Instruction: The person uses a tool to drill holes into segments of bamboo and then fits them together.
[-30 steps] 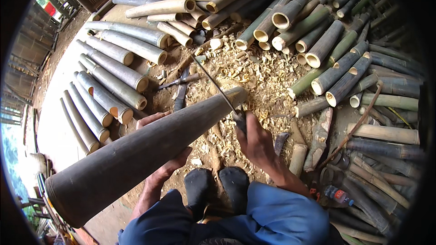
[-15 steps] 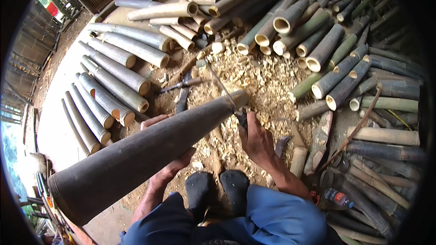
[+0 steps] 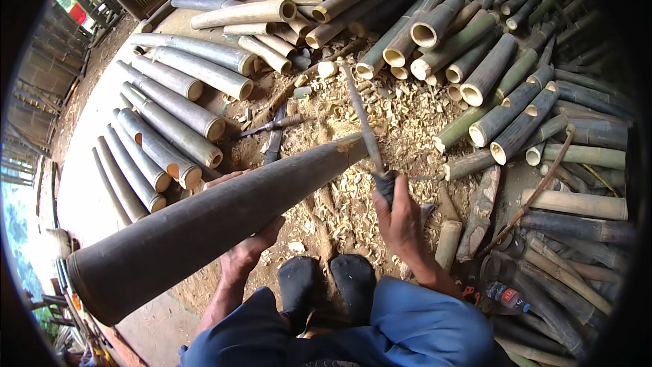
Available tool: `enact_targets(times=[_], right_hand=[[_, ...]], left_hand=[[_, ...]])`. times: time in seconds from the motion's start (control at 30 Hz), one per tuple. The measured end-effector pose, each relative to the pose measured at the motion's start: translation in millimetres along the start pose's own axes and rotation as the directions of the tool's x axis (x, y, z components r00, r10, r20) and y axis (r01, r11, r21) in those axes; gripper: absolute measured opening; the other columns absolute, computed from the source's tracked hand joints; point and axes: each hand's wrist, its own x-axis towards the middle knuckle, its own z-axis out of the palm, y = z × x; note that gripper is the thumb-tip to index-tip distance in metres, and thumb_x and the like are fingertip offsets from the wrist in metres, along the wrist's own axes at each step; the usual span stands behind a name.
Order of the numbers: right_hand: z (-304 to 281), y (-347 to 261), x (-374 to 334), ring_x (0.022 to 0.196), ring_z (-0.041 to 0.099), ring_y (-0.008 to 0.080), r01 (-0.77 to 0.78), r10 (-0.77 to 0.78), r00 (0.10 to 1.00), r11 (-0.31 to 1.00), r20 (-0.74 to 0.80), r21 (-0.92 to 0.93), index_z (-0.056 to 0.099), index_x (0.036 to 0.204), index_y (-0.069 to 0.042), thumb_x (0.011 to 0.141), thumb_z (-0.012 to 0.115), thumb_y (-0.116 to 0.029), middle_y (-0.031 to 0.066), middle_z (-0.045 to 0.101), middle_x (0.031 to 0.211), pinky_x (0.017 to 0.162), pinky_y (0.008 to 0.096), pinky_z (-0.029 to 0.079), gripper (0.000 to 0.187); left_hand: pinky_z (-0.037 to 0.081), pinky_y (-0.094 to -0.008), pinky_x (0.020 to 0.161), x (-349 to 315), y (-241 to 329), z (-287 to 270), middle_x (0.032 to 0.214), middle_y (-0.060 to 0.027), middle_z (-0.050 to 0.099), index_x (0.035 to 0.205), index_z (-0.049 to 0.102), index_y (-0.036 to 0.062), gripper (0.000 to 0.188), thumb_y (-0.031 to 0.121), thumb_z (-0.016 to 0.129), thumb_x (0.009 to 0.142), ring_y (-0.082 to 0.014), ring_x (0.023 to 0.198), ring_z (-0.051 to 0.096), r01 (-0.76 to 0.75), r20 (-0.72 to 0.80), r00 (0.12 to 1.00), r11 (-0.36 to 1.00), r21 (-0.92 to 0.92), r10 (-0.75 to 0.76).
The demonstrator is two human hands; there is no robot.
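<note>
The left hand (image 3: pixel 246 250) supports the dark bamboo tube (image 3: pixel 204 228) from beneath, fingers curled past its far side; the tube slants from lower left to centre frame. The right hand (image 3: pixel 401 228) is wrapped around a knife (image 3: pixel 363 115) handle, its blade at the tube's far end — contact unclear. That end looks partly pared; the long dark wall seems uncut — apparently only the tip is worked.

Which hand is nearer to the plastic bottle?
Right. In the picture, the right hand is up and left of the bottle; the left hand, holding the bamboo tube, is farther left.
</note>
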Motion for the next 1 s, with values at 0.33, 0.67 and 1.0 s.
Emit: enact_targets(times=[0.33,0.67,1.0], right_hand=[[25,58,-17,0.068,0.062,0.0401,-0.334,0.315,0.929,0.94,-0.194,-0.071,0.046,0.114,-0.001,0.103,0.05,-0.023,0.0181,0.06,0.076,0.061,0.0495,0.047,0.025],[59,114,-29,0.112,0.059,0.046,-0.601,0.593,0.798,0.77,-0.108,-0.215,0.032,0.151,0.0,0.1,0.056,-0.023,0.0317,0.05,0.128,0.09,0.0538,0.049,0.061],[-110,183,-92,0.128,0.048,0.042,-0.853,0.624,0.522,0.383,-0.581,-0.355,0.035,0.15,0.002,0.092,0.069,-0.03,0.0273,0.039,0.149,0.107,0.0492,0.041,0.075]], left_hand=[[0.042,-0.0412,0.105,-2,-34,12,0.124,-0.0128,0.057,0.135,0.052,0.0054,0.078,0.01,0.083,0.064,-0.0279,0.117,0.055,-0.042,0.015,0.999,0.98,0.193,0.04],[0.044,-0.0433,0.111,16,-73,-3,0.127,-0.0137,0.057,0.139,0.043,-0.0019,0.069,0.007,0.076,0.079,-0.0257,0.119,0.056,-0.005,-0.306,0.878,0.634,-0.774,-0.367],[0.055,-0.0414,0.096,38,-76,-95,0.122,-0.0204,0.063,0.142,0.045,0.0018,0.084,0.015,0.082,0.068,-0.0315,0.109,0.065,0.144,-0.09,0.964,0.778,-0.611,-0.249]])
